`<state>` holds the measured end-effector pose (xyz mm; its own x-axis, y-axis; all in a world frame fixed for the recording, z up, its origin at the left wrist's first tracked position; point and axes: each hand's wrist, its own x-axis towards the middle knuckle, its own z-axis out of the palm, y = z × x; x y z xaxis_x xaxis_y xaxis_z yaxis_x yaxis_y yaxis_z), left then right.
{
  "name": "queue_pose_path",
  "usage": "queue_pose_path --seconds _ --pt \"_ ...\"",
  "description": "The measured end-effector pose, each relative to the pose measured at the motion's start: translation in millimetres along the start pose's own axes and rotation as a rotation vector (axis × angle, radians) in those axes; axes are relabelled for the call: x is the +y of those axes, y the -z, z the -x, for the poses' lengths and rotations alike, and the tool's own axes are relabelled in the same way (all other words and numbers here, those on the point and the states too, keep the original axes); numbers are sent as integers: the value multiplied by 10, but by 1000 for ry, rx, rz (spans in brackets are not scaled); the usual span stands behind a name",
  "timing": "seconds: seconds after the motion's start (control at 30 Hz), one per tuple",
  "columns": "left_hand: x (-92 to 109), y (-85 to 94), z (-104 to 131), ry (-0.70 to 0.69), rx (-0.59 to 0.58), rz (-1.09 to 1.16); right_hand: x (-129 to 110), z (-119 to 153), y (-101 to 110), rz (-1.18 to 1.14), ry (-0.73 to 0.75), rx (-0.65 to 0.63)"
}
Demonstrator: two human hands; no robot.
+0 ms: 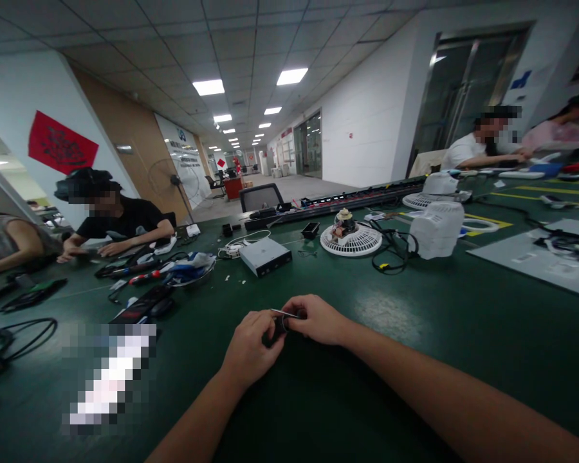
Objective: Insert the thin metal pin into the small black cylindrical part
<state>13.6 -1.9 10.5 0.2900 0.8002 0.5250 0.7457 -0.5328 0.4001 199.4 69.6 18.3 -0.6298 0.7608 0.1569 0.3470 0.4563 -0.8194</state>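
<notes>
Box (265,256) sits mid-worktop (415,321), fan grille (350,240) to its right, fan housing (436,229) further right, cables (9,341) far left.

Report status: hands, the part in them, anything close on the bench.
Left hand and right hand together, both pinching a small dark part above the green bench. Bench right by the hands bare; grey box and fan grille well beyond.

small dark part (278,326) mostly hidden by fingers, pixelated patch (109,376)
</notes>
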Motion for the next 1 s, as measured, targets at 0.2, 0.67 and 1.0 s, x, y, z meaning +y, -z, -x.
queue_pose_path --seconds 0.2,0.67,1.0 --pt "13 -23 -26 124 7 56 55 -11 9 -26 2 -9" --pt "-84 -6 -45 281 12 -40 -18 43 107 331 130 69" --pt "-134 3 -44 349 93 -57 -48 54 116 479 176 16"
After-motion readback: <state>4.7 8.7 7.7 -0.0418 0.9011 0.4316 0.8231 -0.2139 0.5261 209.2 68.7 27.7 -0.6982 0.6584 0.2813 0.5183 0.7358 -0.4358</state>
